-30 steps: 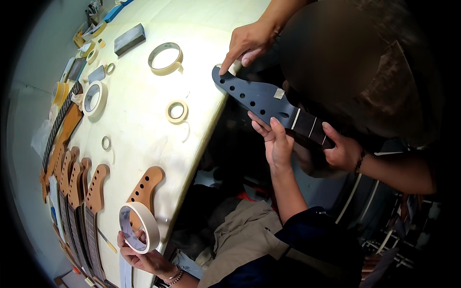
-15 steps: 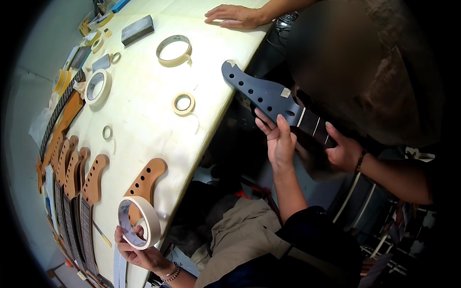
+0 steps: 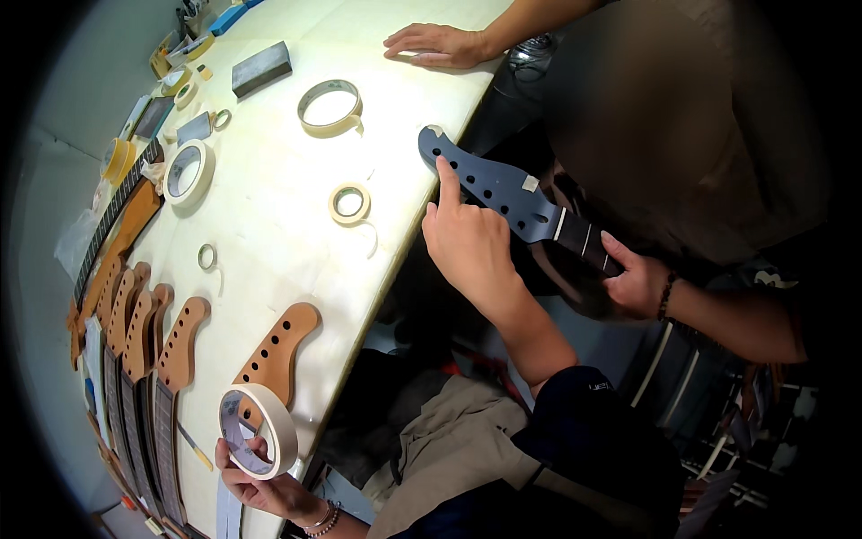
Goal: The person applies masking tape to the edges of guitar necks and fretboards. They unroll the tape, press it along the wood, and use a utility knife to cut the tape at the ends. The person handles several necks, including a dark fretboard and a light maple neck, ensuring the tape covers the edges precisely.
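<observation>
My left hand point(image 3: 256, 481) is closed around a wide roll of masking tape point(image 3: 285, 436), held upright over the table's near edge. Behind that roll, a bare wooden guitar headstock point(image 3: 289, 346) with a row of holes lies on the table. My right hand point(image 3: 471, 247) grips nothing. Its index finger is stretched out to the tip end of a dark blue-grey guitar headstock point(image 3: 503, 184), near the end hole, while the other fingers curl in. Small pieces of tape stick to that headstock. A co-worker's hand point(image 3: 633, 278) holds its neck point(image 3: 588, 242).
A co-worker's other hand point(image 3: 440, 45) lies flat on the table point(image 3: 260, 180). Several tape rolls, including a loose-ended one point(image 3: 348, 204), and a grey block point(image 3: 262, 69) sit there. More guitar necks point(image 3: 184, 346) line the left side. The co-worker's body fills the upper right.
My right hand has let go of the dark headstock's underside and turned over, its index finger now pointing at the tip end. My left hand still holds the tape roll.
</observation>
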### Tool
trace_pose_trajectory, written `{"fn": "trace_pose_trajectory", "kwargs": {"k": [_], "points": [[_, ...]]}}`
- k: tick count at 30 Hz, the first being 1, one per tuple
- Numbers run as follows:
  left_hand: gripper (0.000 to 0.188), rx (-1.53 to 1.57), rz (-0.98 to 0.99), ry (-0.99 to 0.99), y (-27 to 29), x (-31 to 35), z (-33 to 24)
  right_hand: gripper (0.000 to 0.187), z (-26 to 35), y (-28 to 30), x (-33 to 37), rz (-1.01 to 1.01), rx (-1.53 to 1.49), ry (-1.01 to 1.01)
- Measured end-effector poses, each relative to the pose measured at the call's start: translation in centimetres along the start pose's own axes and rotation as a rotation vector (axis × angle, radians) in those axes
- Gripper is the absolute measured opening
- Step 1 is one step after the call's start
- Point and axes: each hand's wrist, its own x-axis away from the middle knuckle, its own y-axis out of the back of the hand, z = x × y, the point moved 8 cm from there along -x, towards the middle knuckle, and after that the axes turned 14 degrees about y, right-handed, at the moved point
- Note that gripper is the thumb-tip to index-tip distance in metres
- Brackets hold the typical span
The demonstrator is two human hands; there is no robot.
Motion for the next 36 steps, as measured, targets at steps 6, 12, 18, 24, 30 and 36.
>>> {"fn": "trace_pose_trajectory", "kwargs": {"k": [6,12,18,24,30,36], "points": [[0.023,0.003,0.001,-0.008,0.1,-0.4,0.1,0.052,-0.6,0.5,0.2,0.045,0.058,0.031],[0.028,-0.05,-0.032,-0.003,0.6,-0.3,0.4,0.048,-0.7,-0.2,0.1,0.083,0.025,0.027],[0.03,-0.059,-0.037,0.01,0.6,-0.4,0.7,0.049,-0.4,-0.2,0.1,0.093,0.073,0.056],[0.025,0.041,-0.07,-0.008,-0.1,-0.5,-0.5,0.049,0.0,-0.1,0.0,0.093,0.109,0.092],[0.027,0.022,-0.048,-0.02,-0.4,-0.4,-0.6,0.05,-0.1,-0.1,0.0,0.083,0.123,0.103],[0.028,-0.005,-0.059,-0.016,-0.6,-0.4,-0.5,0.05,-0.2,-0.1,-0.1,0.086,0.129,0.109]]}}
